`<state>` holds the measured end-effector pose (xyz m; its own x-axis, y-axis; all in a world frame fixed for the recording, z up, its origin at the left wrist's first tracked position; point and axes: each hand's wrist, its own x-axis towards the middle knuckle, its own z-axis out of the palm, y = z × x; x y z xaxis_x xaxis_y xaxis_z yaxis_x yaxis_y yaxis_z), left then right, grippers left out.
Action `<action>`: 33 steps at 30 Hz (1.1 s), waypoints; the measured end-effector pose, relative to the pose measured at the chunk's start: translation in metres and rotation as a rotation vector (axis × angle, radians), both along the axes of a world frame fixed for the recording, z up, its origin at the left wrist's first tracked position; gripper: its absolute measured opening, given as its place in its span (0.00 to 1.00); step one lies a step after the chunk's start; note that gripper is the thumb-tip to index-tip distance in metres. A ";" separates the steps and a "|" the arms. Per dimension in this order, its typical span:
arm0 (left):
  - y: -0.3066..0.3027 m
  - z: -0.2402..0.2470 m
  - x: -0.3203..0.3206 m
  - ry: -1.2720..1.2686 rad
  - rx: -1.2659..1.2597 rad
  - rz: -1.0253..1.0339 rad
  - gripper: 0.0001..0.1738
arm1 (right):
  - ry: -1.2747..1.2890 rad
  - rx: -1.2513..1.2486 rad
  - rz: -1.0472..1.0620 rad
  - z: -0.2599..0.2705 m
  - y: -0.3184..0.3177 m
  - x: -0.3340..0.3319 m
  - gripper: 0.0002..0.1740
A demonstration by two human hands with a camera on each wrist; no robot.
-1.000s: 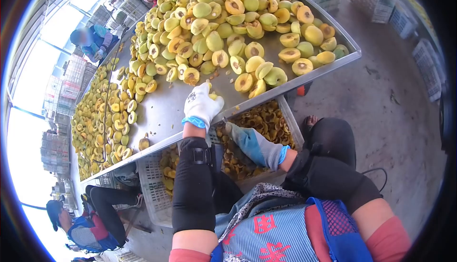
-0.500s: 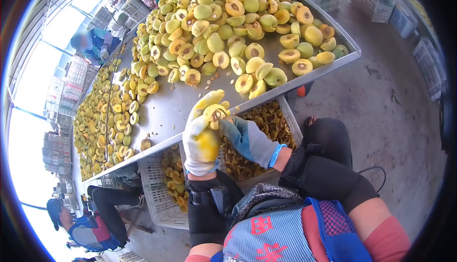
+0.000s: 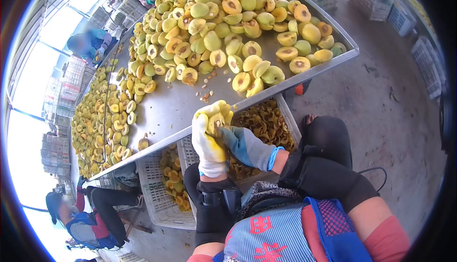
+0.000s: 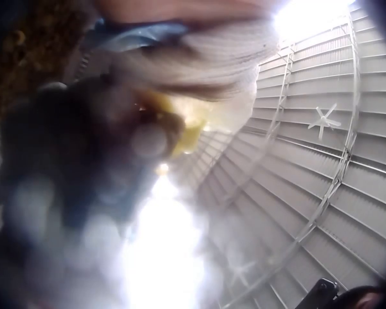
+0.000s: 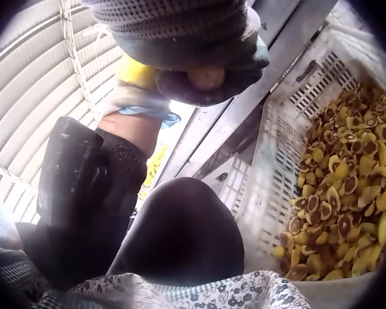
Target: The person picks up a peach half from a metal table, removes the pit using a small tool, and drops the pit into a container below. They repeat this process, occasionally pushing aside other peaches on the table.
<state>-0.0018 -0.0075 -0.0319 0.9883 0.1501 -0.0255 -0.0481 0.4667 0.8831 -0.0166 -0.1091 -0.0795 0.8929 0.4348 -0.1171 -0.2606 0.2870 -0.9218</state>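
Observation:
In the head view my left hand, in a white glove stained yellow, holds a halved yellow fruit in its curled fingers near the metal table's front edge. My right hand, in a grey and blue glove, meets it from the right with its fingertips at the fruit. The right wrist view shows the right glove with its fingers curled and a small pale round end between them; what that is, I cannot tell. The left wrist view is blurred around the left glove.
Halved fruits lie heaped on the metal table. Small seeds lie by its front edge. Below stand white crates with fruit pieces. Other people work at the left and far side.
Over the last second my left hand came back from the table top to my right hand, now with a fruit. More seeds lie on the table near the edge.

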 end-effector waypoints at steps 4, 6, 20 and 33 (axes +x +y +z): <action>0.001 0.008 0.001 0.126 0.075 0.023 0.21 | -0.004 -0.076 0.046 0.008 -0.003 -0.005 0.36; 0.011 0.010 0.004 0.102 0.148 -0.068 0.23 | 0.087 -0.122 0.179 0.018 -0.010 -0.003 0.38; 0.013 0.008 0.006 0.072 -0.318 -0.121 0.26 | 0.207 -0.096 0.475 0.056 -0.033 0.005 0.35; 0.155 0.034 -0.034 0.287 0.873 0.803 0.11 | -0.447 -0.844 0.009 0.020 -0.035 -0.003 0.24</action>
